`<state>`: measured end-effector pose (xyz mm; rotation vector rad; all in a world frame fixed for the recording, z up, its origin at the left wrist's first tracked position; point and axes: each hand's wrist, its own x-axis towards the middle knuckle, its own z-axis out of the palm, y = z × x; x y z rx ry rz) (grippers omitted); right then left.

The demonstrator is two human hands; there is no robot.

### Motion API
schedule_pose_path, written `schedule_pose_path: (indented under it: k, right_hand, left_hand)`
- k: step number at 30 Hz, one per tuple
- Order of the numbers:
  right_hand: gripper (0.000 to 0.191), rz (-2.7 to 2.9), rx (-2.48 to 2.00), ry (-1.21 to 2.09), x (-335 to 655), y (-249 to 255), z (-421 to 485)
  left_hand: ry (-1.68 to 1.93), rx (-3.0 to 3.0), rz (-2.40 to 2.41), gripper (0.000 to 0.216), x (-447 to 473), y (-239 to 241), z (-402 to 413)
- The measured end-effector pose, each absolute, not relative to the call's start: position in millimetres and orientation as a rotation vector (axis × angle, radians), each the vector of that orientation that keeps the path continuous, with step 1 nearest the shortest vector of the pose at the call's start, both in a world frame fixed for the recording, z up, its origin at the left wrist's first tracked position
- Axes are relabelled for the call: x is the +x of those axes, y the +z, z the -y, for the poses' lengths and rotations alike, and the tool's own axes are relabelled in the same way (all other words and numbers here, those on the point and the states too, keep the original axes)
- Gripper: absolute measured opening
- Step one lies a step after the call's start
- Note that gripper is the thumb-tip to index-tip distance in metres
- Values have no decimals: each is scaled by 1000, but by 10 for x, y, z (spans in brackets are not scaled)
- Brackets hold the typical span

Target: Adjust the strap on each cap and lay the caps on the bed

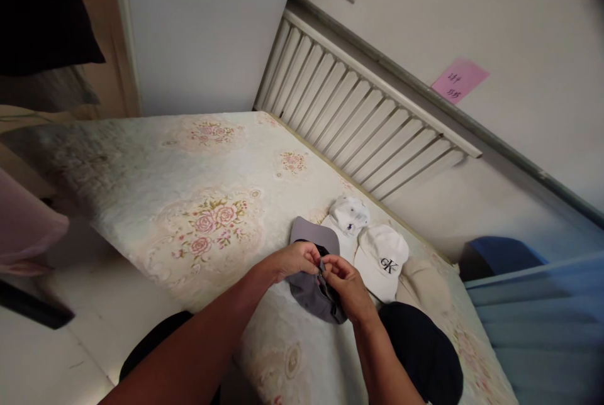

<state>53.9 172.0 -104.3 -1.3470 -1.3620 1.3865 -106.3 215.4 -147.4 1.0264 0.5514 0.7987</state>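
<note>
Both the left hand and right hand pinched the rear strap of the grey fabric baseball cap, lying on the floral quilted mattress, brim pointing away.

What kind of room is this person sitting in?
Most likely a bedroom: a bare mattress with a rose pattern fills the view, with a slatted headboard leaning on the wall. Both hands, left hand and right hand, work on a grey cap.

Grey cap with black inner band – right between the hands. Two white caps just beyond them. Mattress under them – pale, pink rose print.
</note>
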Motion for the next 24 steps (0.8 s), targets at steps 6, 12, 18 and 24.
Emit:
schedule_pose_path:
  k: [6,12,18,24]
  right_hand:
    - [23,1381,-1321,1456,526,-970,-1705]
    - [20,1653,-1420,1216,508,-928,-1699]
    - [10,1814,-1482,851,491,-941,-1646]
    - [7,1755,-1424,1032,528,-875,-1663]
  left_hand:
    - [777,1014,-503,23,-1062,-1476,-2140]
    - [776,1023,-526,21,-1082,-1442,-2135]
    - [785,1058,-568,17,-1093,-1418,-2121]
    - [767,1093,-564,15,-1119,-1371,-2099]
